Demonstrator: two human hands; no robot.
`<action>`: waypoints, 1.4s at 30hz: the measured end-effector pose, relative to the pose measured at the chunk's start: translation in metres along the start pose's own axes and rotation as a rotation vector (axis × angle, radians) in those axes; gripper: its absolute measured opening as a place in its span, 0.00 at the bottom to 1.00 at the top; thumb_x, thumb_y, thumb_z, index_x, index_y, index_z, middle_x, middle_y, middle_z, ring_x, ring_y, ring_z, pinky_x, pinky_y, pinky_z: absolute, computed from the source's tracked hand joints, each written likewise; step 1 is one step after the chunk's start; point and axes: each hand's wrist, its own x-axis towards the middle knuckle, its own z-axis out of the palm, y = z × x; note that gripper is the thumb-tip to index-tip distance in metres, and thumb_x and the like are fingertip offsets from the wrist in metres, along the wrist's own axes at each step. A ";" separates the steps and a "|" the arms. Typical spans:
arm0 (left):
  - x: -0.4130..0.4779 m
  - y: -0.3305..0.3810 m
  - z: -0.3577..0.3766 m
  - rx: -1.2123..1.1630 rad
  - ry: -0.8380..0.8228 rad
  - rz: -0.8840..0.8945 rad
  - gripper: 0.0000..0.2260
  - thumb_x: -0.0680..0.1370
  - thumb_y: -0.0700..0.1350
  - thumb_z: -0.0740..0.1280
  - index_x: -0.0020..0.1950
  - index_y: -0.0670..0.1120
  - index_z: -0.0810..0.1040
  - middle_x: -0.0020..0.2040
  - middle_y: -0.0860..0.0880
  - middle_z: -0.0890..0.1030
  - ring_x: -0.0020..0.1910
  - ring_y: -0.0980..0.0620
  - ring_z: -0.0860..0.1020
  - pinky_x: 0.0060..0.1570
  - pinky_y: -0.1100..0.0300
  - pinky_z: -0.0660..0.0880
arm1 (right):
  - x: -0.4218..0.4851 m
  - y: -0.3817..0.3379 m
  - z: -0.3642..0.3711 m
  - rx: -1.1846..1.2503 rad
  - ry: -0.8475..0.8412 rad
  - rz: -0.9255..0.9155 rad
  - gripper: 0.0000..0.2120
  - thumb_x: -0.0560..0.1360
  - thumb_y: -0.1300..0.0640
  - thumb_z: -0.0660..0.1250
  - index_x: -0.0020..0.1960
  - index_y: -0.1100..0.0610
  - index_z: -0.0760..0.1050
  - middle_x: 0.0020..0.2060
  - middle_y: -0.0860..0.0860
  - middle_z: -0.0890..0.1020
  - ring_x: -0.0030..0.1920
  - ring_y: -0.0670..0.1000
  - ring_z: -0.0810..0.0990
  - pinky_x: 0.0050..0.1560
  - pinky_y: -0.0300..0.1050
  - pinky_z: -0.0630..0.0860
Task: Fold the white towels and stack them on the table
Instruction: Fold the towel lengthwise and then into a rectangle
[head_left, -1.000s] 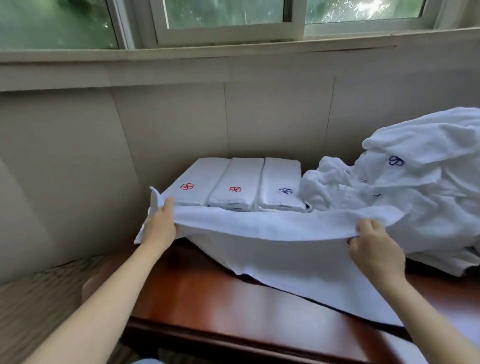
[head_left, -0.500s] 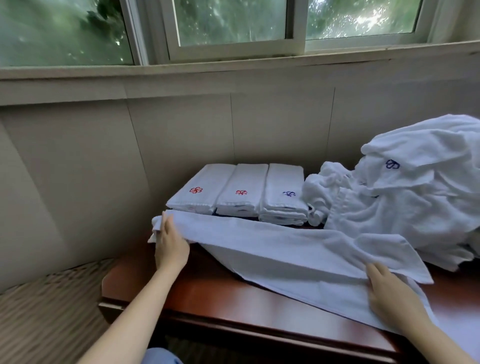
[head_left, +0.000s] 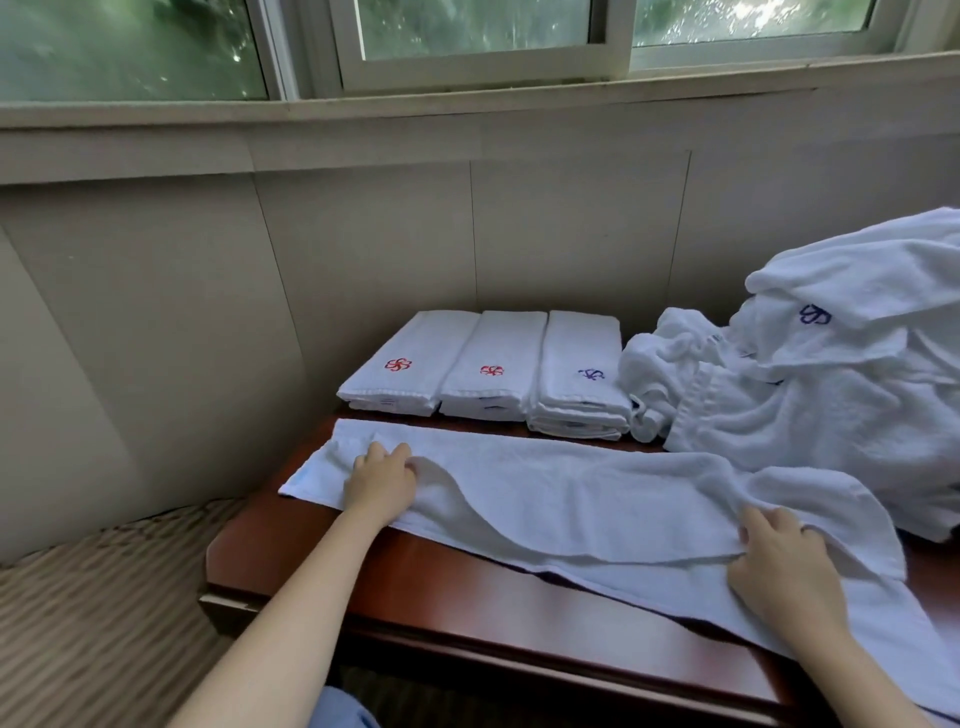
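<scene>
Your left hand (head_left: 379, 480) and right hand (head_left: 779, 566) each grip the long white towel (head_left: 571, 493) with curled fingers; it lies folded lengthwise across the surface (head_left: 415, 577), before three folded towel stacks (head_left: 483, 364).

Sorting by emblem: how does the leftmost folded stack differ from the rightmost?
The leftmost stack shows a red emblem; the rightmost stack a blue one. The rightmost stack looks taller and lies next to the unfolded pile; the leftmost stack stands apart from it. Both are white, folded.
</scene>
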 end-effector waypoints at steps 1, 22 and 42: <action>-0.002 -0.005 -0.001 -0.007 -0.022 -0.022 0.14 0.81 0.46 0.50 0.64 0.48 0.69 0.64 0.41 0.67 0.62 0.40 0.66 0.56 0.48 0.69 | 0.000 0.001 0.001 0.055 0.016 0.021 0.10 0.70 0.66 0.60 0.51 0.60 0.72 0.53 0.58 0.74 0.50 0.62 0.70 0.51 0.52 0.68; 0.054 -0.026 -0.088 -0.704 0.494 -0.074 0.03 0.80 0.38 0.54 0.50 0.46 0.63 0.49 0.40 0.71 0.47 0.44 0.69 0.39 0.54 0.63 | 0.098 -0.056 -0.067 0.386 0.486 -0.058 0.10 0.72 0.73 0.56 0.49 0.65 0.71 0.45 0.66 0.77 0.44 0.67 0.75 0.37 0.52 0.66; -0.010 -0.061 0.000 -0.226 0.291 -0.432 0.13 0.79 0.36 0.58 0.63 0.35 0.66 0.63 0.37 0.69 0.59 0.40 0.72 0.50 0.52 0.73 | 0.014 -0.007 0.009 0.151 0.159 -0.079 0.06 0.72 0.71 0.61 0.39 0.63 0.73 0.43 0.61 0.75 0.41 0.65 0.78 0.36 0.52 0.70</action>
